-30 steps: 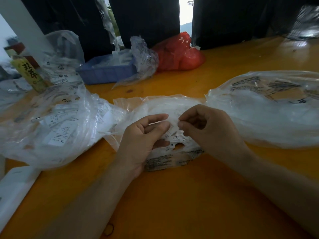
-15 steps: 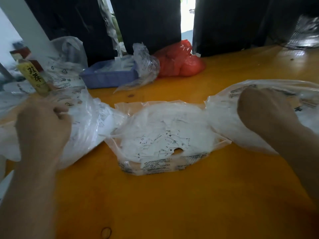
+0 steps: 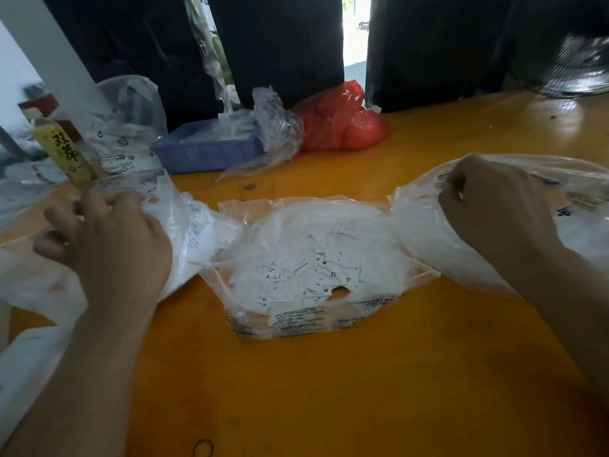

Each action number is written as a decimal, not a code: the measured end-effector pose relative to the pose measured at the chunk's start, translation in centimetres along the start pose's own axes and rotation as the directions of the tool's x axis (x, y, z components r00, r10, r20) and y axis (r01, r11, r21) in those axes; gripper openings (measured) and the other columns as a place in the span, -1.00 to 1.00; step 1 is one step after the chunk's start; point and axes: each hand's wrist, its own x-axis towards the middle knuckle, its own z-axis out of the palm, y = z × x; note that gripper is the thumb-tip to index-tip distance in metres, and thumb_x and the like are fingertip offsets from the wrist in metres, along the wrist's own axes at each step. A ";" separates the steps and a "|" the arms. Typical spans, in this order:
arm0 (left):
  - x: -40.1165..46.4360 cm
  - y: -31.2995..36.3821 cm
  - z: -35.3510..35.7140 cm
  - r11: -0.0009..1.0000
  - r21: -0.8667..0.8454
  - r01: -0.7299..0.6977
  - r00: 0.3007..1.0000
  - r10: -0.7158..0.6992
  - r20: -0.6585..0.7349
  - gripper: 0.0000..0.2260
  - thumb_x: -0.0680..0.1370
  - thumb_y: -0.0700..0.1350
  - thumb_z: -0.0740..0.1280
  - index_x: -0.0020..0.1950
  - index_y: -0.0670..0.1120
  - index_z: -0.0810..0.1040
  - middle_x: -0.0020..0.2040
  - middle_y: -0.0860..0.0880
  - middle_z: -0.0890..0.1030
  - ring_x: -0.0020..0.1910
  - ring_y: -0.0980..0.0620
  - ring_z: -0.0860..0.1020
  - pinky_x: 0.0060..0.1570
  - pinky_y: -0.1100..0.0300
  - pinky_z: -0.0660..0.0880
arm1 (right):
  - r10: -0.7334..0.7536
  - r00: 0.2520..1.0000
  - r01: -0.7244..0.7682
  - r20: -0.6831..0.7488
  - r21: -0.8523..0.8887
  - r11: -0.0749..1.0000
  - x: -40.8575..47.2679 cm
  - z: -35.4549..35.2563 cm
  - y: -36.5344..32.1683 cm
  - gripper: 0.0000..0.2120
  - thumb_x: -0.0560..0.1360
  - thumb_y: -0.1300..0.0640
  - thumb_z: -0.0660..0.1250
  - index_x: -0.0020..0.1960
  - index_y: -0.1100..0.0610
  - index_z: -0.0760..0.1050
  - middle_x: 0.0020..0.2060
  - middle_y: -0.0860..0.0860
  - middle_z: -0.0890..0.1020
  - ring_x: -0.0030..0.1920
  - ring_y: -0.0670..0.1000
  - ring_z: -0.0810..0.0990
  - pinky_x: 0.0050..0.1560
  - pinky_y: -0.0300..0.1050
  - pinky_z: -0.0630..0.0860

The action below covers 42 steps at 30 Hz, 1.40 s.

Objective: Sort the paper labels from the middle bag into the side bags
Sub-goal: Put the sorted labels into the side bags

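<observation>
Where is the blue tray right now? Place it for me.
In the head view the blue tray sits at the far left-centre of the orange table, between the yellow packet and the red plastic bag, beyond the middle bag.

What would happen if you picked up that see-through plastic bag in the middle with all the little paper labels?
The clear middle plastic bag would probably sag: its film looks thin and crinkled. The small white paper labels lie loose, so they might slide and spill. It likely weighs little.

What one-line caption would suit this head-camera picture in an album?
Left hand at the left bag, right hand at the right bag, paper labels heaped in the middle bag.
</observation>
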 end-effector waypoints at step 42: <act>-8.9 8.8 2.4 0.045 -0.766 0.641 0.709 0.348 0.614 -0.81 0.48 -0.16 0.54 0.07 -0.13 0.68 0.00 -0.11 0.79 -0.05 -0.01 0.78 -0.36 0.33 0.58 | -0.210 0.940 0.113 0.268 0.337 0.935 -4.6 2.4 -6.0 -0.87 0.65 0.00 0.28 -0.03 -0.08 0.57 -0.19 -0.21 0.64 -0.22 -0.17 0.58 -0.24 -0.30 0.43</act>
